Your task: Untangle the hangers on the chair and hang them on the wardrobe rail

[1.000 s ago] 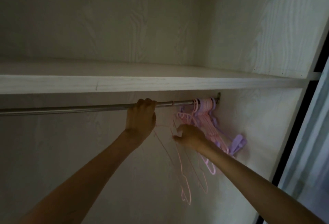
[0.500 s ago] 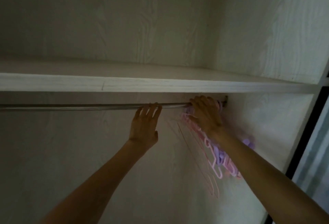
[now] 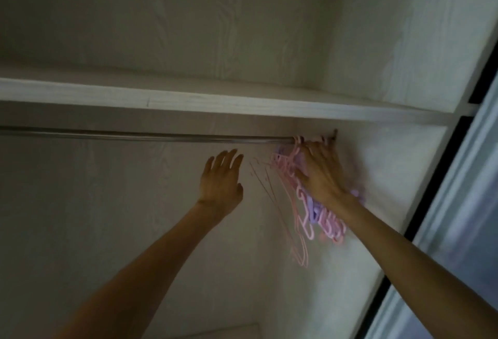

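Observation:
A metal wardrobe rail (image 3: 134,135) runs under a white shelf. At its right end hangs a bunch of pink and purple plastic hangers (image 3: 304,204), pushed against the side wall. My right hand (image 3: 322,174) lies flat on the bunch near the hooks, fingers spread, pressing them toward the wall; it covers much of the hangers. My left hand (image 3: 222,179) hovers just below the rail, fingers apart, holding nothing. The chair is out of view.
The white shelf (image 3: 215,104) sits right above the rail. The wardrobe's right side wall (image 3: 390,177) is just beyond the hangers, and a sliding door frame (image 3: 458,204) stands further right. The rail's left stretch carries no hangers.
My left hand let go of the rail and dropped slightly below it. My right hand rose from the hanger bodies to the hooks and pushed the bunch right against the wall.

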`<move>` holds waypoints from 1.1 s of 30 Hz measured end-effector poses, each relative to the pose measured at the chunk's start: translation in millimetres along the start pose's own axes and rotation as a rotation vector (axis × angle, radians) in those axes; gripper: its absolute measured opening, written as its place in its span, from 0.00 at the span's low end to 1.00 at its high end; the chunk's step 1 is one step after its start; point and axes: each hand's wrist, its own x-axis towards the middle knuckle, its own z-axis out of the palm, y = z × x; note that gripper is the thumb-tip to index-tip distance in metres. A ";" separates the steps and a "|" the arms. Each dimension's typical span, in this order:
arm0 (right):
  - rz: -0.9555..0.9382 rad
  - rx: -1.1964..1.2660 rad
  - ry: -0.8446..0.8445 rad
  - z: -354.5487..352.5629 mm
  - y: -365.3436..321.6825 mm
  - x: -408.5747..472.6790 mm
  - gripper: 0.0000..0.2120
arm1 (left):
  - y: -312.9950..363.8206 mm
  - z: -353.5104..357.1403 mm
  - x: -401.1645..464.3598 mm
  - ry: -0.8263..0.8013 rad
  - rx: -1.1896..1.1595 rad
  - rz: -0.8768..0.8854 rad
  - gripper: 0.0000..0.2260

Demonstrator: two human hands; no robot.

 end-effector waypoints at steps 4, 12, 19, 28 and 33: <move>0.024 0.277 0.004 -33.8 -21.2 -64.1 0.10 | 20.6 3.5 -46.1 -0.061 -0.224 -0.003 0.23; 0.439 0.549 -0.529 -105.1 -64.6 -236.3 0.16 | 59.8 33.4 -152.6 -0.390 -0.467 0.009 0.12; 0.948 0.572 -0.868 -150.7 -70.4 -423.9 0.13 | 118.6 85.7 -278.2 -0.705 -0.632 0.055 0.09; 1.260 0.546 -1.173 -202.4 -32.4 -619.1 0.16 | 232.3 165.7 -372.3 -1.160 -0.874 -0.021 0.06; 1.487 0.529 -1.255 -194.4 21.5 -706.5 0.08 | 304.8 217.0 -412.2 -1.351 -0.929 -0.325 0.12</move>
